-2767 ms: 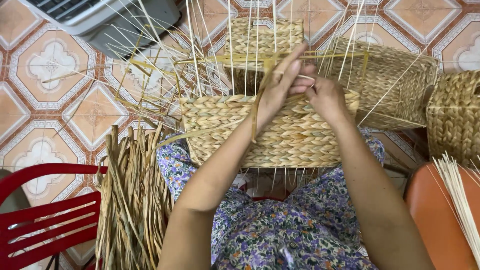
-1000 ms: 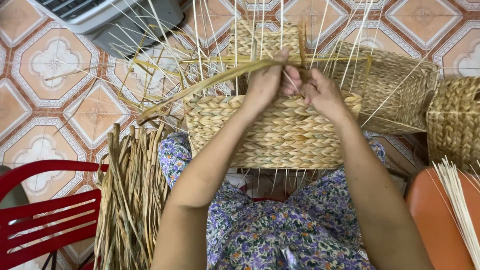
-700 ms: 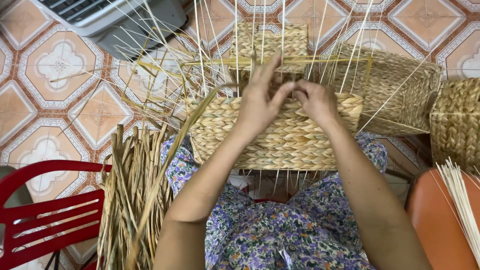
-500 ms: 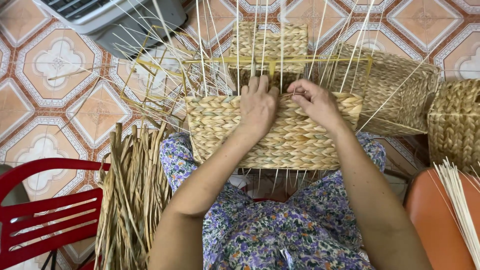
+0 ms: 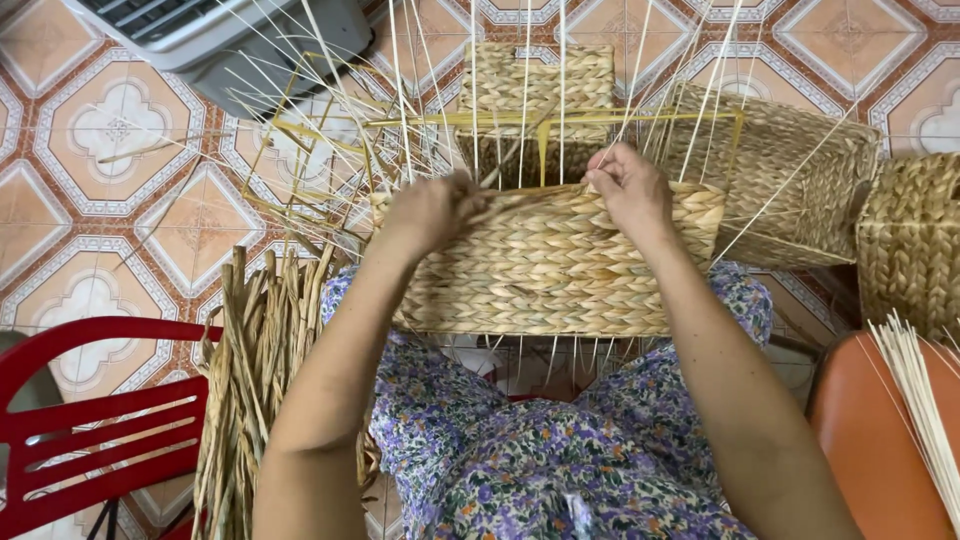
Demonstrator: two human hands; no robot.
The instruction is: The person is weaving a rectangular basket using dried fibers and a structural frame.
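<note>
A half-woven straw basket [image 5: 545,270] rests on my lap, with thin pale stakes and a yellow wire frame [image 5: 640,118] rising from its top edge. My left hand [image 5: 430,210] grips a flat straw strand [image 5: 520,195] at the basket's upper left rim and pulls it leftward. At the upper right of the rim, my right hand [image 5: 628,190] pinches the same strand between the stakes. My floral dress [image 5: 560,450] shows beneath the basket.
A bundle of dried straw strands [image 5: 255,380] lies at my left beside a red plastic chair [image 5: 90,430]. Finished woven baskets [image 5: 800,180] sit behind and at right [image 5: 910,240]. A grey appliance [image 5: 230,40] stands on the tiled floor. Pale sticks [image 5: 920,400] lie over an orange seat.
A long strand that stuck out to the left has been drawn into the weave. My left hand slid from the rim's centre to its left; my right hand stayed put.
</note>
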